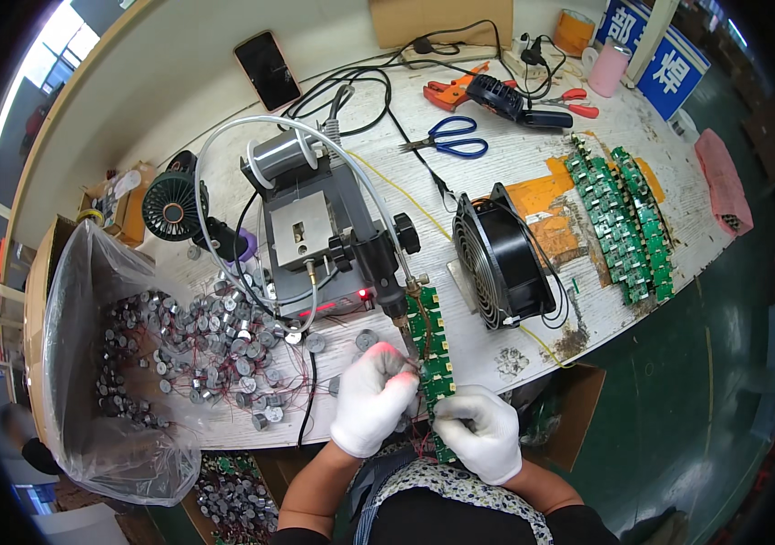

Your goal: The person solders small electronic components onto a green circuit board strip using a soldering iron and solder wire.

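At the lower centre of the frame, your right hand (481, 434), in a white fabric glove, closes its fingertips on the right edge of the green circuit board strip (436, 363), which runs from the centre of the frame down past the near table edge. Your left hand (372, 400) forms a narrow pinch at the strip's left edge; whether a wire lies between the fingers cannot be told. Caution: the soldering iron (394, 304) points down just beyond your left fingertips, so a small slip could scorch the glove; uneven pressure from your right hand could tilt the overhanging strip and misplace a joint. Left of the hands, smooth metal motors (247, 350), short cylinders with thin reddish leads, lie heaped; a snagged lead could pull loose. Beyond, note the boxy dark solder feeder (301, 227) with its curved translucent tube, the square black fan (501, 259) with a ringed wire guard and, at right, rows of notched green boards (619, 227). At upper centre lie blue-handled scissors (456, 136), open-looped and slim
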Action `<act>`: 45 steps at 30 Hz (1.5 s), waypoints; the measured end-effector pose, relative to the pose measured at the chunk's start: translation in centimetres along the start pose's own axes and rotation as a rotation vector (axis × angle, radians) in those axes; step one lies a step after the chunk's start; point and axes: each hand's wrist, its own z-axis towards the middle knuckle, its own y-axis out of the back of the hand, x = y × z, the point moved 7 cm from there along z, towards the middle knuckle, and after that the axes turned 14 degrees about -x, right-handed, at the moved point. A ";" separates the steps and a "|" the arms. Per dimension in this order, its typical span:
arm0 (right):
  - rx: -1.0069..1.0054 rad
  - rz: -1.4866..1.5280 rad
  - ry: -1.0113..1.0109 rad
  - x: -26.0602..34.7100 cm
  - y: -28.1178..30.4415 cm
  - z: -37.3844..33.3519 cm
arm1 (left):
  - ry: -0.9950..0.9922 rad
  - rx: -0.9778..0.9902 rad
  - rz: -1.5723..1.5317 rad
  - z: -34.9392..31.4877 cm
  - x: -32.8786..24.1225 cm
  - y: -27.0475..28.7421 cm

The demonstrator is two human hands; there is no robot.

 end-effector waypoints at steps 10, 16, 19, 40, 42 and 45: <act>-0.001 -0.027 0.114 0.8 -0.1 0.2 | -0.144 -0.063 0.084 0.4 0.9 0.8; 0.006 -0.007 0.026 -0.2 -0.2 0.0 | -0.129 -0.073 0.155 0.5 0.7 0.7; 0.003 0.003 0.004 -0.3 -0.2 -0.1 | -0.098 -0.062 0.146 0.4 0.6 0.7; 0.001 0.008 0.066 0.3 -0.2 0.0 | -0.074 -0.045 0.042 -0.1 0.1 0.4; -0.009 0.008 0.030 -0.2 -0.1 -0.1 | -0.062 -0.042 0.035 -0.1 0.0 0.3; -0.008 0.018 -0.009 -0.4 -0.1 -0.1 | -0.031 -0.057 0.079 -0.1 0.2 0.3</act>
